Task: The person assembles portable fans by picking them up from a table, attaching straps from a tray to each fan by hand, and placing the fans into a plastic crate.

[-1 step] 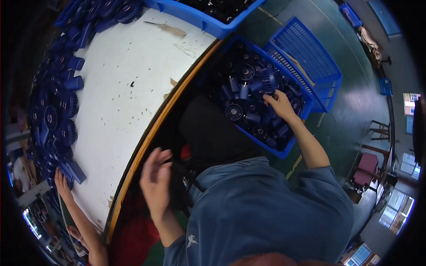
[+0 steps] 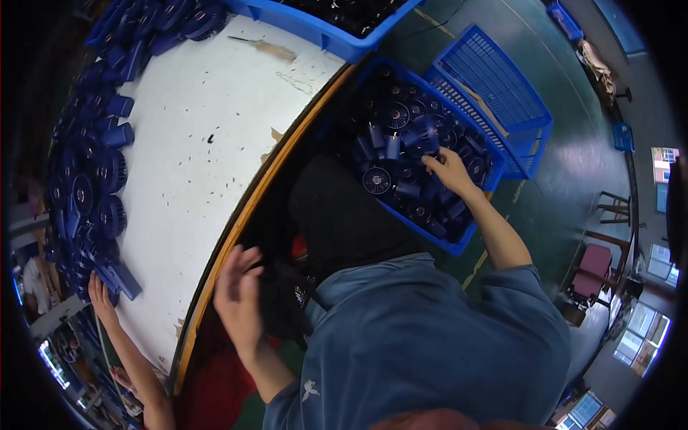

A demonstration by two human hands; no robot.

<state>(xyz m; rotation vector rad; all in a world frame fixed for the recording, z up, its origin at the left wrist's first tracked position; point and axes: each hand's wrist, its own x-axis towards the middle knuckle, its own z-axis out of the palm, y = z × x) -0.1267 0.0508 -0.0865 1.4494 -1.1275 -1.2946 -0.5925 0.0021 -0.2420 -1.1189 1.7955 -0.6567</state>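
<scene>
A: What is shown at the largest scale?

B: A white tabletop with a curved yellow-brown edge (image 2: 236, 93) is shown, along whose left side a heap of dark-blue plastic fans (image 2: 82, 193) is piled.

A: Which containers are included?

B: A deep blue plastic crate (image 2: 450, 247), filled with similar fans, is seen beside the tabletop. A blue latticed plastic basket (image 2: 494, 86) is placed just to its right.

A: How are the hands disposed?

B: The left hand (image 2: 240, 308) is raised near the tabletop's edge, its fingers loosely parted and slightly blurred; its grip is released. The right hand (image 2: 453, 172) is extended over the crate, and a dark-blue round-headed fan (image 2: 425, 132) is grasped in its fingertips.

A: Where is that fan located?

B: It is positioned over the crate's contents; whether it is lifted clear of them cannot be told.
</scene>
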